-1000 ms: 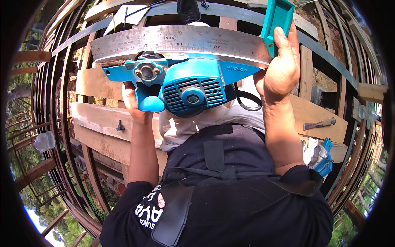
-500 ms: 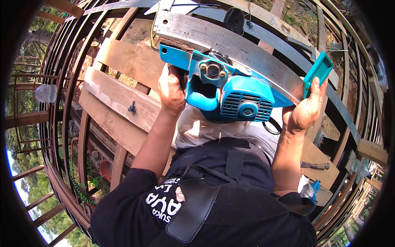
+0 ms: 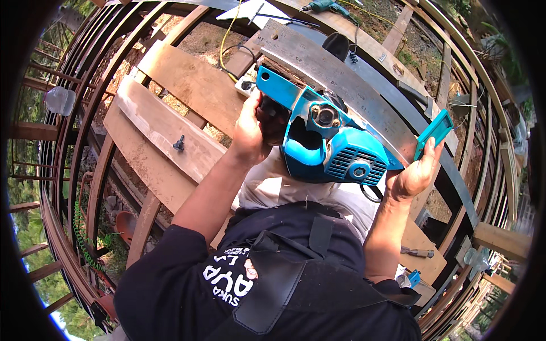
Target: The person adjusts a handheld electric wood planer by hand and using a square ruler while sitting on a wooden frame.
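Note:
Upturned in front of my lap is a blue electric planer (image 3: 355, 149). My left hand (image 3: 249, 132) is closed round its dark handle side at the left; the fingers are partly hidden behind it. A try square with a steel ruler blade (image 3: 347, 82) and a teal stock (image 3: 435, 131) lies along the planer's far side. The blade slants down to the right, seemingly against the planer's sole, though the contact is partly hidden. At the stock end, my right hand (image 3: 414, 175) grips the square, its fingers by the planer's right tip.
Planks (image 3: 190, 77) extend to the left, with a black knob bolt (image 3: 179, 143) on one. A white socket block (image 3: 245, 85) with a yellow cord sits behind my left hand. A teal drill (image 3: 333, 7) lies far back; a chisel (image 3: 418, 252) rests at the right.
The planer and try square have shifted right in the picture and slant more steeply down to the right. Both hands keep their hold. The whole view has turned slightly, bringing the drill into sight.

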Demonstrator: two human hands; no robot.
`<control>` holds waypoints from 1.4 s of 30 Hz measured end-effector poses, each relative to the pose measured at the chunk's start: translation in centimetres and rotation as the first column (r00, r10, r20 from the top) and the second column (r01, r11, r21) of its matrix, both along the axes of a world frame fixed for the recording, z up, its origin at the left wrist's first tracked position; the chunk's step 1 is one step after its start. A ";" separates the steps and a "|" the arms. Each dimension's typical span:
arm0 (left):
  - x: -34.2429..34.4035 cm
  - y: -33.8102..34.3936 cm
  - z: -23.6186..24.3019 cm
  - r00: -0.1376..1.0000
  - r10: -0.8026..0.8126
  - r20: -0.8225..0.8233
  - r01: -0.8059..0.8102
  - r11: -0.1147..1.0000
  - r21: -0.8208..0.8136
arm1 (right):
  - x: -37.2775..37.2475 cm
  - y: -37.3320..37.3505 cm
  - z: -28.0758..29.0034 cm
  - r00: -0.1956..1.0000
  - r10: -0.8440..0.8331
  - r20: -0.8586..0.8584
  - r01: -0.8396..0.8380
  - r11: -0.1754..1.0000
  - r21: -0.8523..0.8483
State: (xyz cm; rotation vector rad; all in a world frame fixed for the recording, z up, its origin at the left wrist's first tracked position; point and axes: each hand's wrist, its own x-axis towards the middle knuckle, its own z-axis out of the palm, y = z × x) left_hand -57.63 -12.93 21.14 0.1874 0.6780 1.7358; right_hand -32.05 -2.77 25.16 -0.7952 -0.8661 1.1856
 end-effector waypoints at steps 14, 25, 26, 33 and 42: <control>0.5 -0.2 0.3 0.952 0.103 -0.287 -0.066 0.989 0.135 | -0.8 -0.1 0.6 0.999 0.013 -0.039 -0.012 1.000 0.022; -0.8 -1.1 2.0 0.973 -0.161 -0.165 0.141 0.982 -0.125 | -0.8 -0.1 0.3 0.998 -0.055 -0.024 0.054 0.998 -0.012; -1.4 -1.3 1.5 0.966 -0.234 -0.108 0.228 0.971 -0.067 | -0.7 -0.1 0.2 0.999 -0.050 -0.023 0.049 0.999 -0.011; -1.7 -1.9 2.0 0.958 -0.270 0.101 0.276 0.960 -0.052 | -0.1 0.1 -0.3 1.000 0.001 -0.004 -0.001 1.000 0.003; -1.1 -1.8 1.1 0.938 -0.064 -0.339 0.103 0.990 0.099 | -0.3 0.0 -0.1 0.999 -0.023 0.039 0.024 1.000 -0.009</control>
